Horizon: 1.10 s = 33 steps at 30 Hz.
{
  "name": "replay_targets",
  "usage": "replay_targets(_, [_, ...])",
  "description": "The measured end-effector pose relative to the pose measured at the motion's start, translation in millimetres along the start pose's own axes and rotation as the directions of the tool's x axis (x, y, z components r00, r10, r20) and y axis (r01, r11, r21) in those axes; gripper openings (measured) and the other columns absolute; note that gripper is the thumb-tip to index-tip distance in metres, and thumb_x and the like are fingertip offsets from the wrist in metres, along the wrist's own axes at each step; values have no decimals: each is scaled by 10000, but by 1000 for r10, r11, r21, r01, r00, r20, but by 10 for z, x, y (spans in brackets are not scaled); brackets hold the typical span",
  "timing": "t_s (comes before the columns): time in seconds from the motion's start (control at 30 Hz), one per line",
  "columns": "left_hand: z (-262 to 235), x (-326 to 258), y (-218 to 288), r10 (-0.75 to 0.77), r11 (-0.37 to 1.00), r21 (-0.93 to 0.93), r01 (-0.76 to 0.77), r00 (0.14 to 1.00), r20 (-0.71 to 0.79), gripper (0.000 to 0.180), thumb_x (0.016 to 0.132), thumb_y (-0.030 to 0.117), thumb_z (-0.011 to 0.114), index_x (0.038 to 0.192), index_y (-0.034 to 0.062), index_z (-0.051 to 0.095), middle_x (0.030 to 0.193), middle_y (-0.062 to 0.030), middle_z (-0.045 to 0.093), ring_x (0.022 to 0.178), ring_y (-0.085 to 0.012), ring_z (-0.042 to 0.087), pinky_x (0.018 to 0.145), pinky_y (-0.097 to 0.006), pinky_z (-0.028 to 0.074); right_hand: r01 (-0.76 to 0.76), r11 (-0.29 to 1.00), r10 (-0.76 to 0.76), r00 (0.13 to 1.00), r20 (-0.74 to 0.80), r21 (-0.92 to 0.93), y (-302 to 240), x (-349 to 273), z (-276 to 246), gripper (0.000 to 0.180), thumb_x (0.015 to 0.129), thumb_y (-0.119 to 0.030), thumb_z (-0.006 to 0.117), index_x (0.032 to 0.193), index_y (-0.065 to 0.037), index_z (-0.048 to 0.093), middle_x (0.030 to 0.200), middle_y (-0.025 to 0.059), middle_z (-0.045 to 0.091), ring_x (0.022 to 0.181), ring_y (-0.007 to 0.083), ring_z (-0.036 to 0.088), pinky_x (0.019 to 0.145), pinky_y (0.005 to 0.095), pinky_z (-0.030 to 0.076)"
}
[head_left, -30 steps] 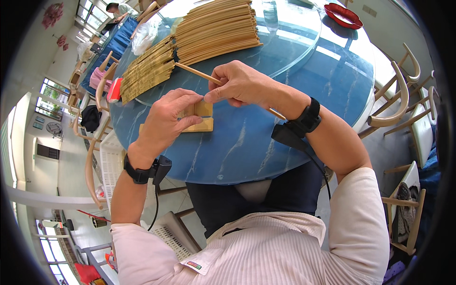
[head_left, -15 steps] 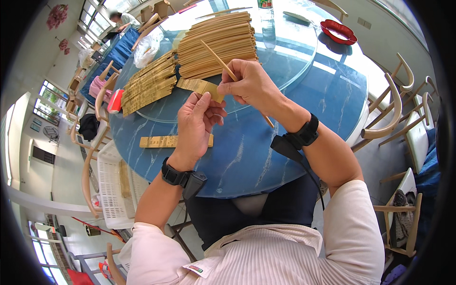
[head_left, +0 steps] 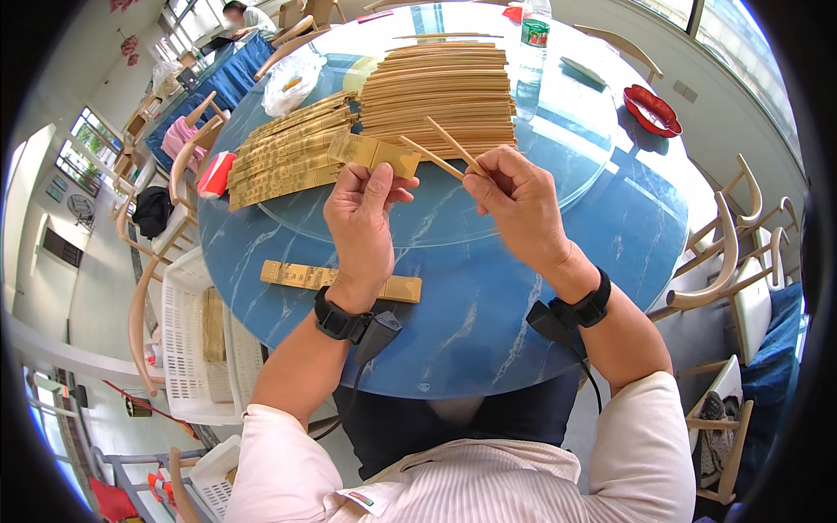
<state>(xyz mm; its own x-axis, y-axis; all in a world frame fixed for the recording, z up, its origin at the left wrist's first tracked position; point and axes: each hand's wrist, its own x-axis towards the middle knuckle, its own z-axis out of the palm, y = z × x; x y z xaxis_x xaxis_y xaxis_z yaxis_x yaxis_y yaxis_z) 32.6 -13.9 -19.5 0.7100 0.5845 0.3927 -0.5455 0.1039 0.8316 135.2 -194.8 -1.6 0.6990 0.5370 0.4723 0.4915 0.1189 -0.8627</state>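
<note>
Hands (head_left: 523, 205) parted — sticks (head_left: 455, 146), wrapper (head_left: 398, 159) held

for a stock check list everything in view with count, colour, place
held strip: one, gold, left hand
held sticks: two, tan, right hand
loose strip: one, gold, near left
strip row: several, gold, table left
stick stack: many, tan, far middle
bottle: one, clear, right of stack
dish: one, red, far right
plastic bag: one, whitish, far left
packet: one, red-white, left edge
table: one, blue, centre
crates: at least two, white, lower left
chairs: several, tan, around table
co-worker: one, pale-topped, upper left
hands: two, bare, above table
</note>
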Motion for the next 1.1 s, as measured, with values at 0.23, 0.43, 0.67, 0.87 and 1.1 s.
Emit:
replay_targets(0.23, [62, -52, 137, 58, 994, -91, -56, 998, 23, 144, 1085, 167, 652, 1069, 24, 659, 1045, -126, 770, 954, -212, 758, 841, -318, 604, 75, 995, -74, 997, 17, -63, 4, -43, 31, 99, 962, 0, 777, 969, 5, 679, 895, 9, 633, 720, 63, 591, 617, 220, 493])
replay_targets(0.43, [60, -56, 174, 108, 991, -77, -107, 994, 6, 148, 1082, 164, 659, 1100, 17, 666, 1051, -118, 762, 955, -210, 754, 836, -313, 607, 18, 999, -19, 999, 33, 26, -10, -31, 36, 131, 939, 2, 783, 978, 31, 662, 935, 50, 641, 810, 120, 622, 706, 268, 512])
replay_targets(0.67, [78, -42, 191, 115, 992, -50, -117, 993, -28, 136, 1060, 142, 695, 1020, 17, 660, 990, -110, 765, 862, -158, 730, 805, -294, 592, -86, 993, 74, 988, 134, 85, -9, -25, 18, 102, 978, -39, 754, 1000, 37, 691, 894, 48, 674, 725, 101, 617, 644, 252, 506])
replay_targets(0.87, [4, -42, 151, 96, 995, -22, -95, 995, 25, 117, 1055, 130, 697, 1005, 30, 662, 996, -87, 750, 836, -160, 723, 799, -314, 609, -148, 985, 132, 977, 169, 88, -52, -33, 21, 103, 981, -50, 755, 1020, 37, 716, 866, 40, 677, 684, 96, 613, 613, 243, 499])
replay_targets(1.1, [47, -69, 145, 94, 995, -39, -92, 995, 37, 108, 1060, 115, 686, 995, 39, 645, 993, -88, 751, 836, -158, 716, 793, -319, 603, -134, 990, 119, 960, 254, 44, -72, -66, 9, 187, 1034, -148, 714, 994, 34, 732, 774, 29, 657, 618, 99, 589, 557, 255, 474])
